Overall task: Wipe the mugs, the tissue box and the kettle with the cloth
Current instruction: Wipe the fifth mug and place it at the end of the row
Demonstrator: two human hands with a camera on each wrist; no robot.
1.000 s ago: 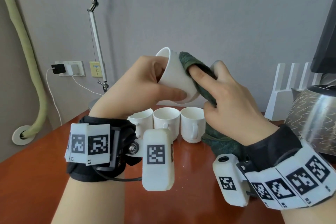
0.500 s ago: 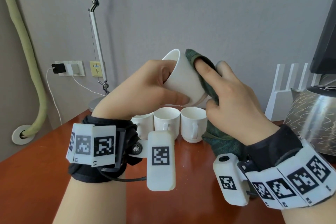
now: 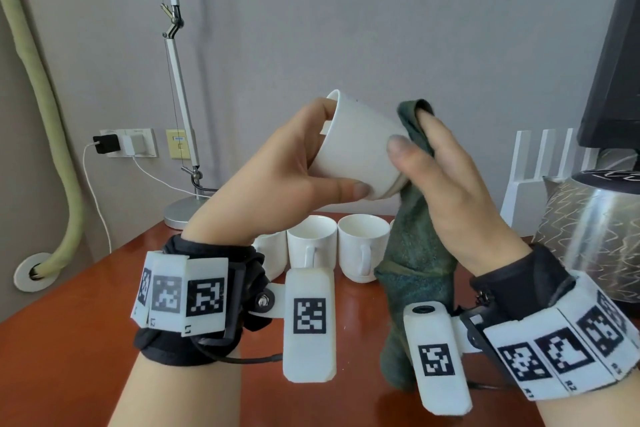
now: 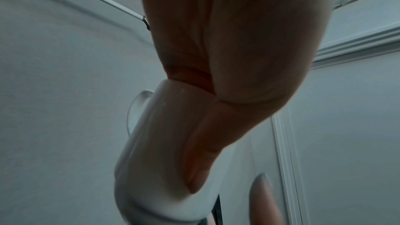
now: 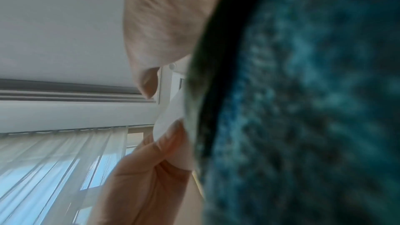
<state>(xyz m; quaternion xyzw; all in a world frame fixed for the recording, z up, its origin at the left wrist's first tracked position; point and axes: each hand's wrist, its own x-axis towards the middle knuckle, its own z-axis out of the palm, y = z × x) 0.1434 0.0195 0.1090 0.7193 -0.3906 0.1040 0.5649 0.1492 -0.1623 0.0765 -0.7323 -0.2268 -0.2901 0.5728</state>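
White ceramic fills the middle of the head view: one mug (image 3: 360,152) is held tilted in the air above the bench (image 3: 69,340), its mouth turned to the left, its base toward the right. The left hand (image 3: 277,184) grips it, fingers hooked in at the rim and thumb laid along the lower wall. The right hand (image 3: 450,184) holds the dark green cloth (image 3: 415,253) against the mug's base, thumb on the white wall, fingers behind the fabric; the loose end hangs down to the bench. By my reading the job is early: this mug is mid-wipe, while at least three more mugs (image 3: 360,246) stand in a row below, and nothing shows whether they are done. The kettle (image 3: 595,236) stands at the right edge, apart from both hands, apparently untouched. No tissue box can be made out in any view.
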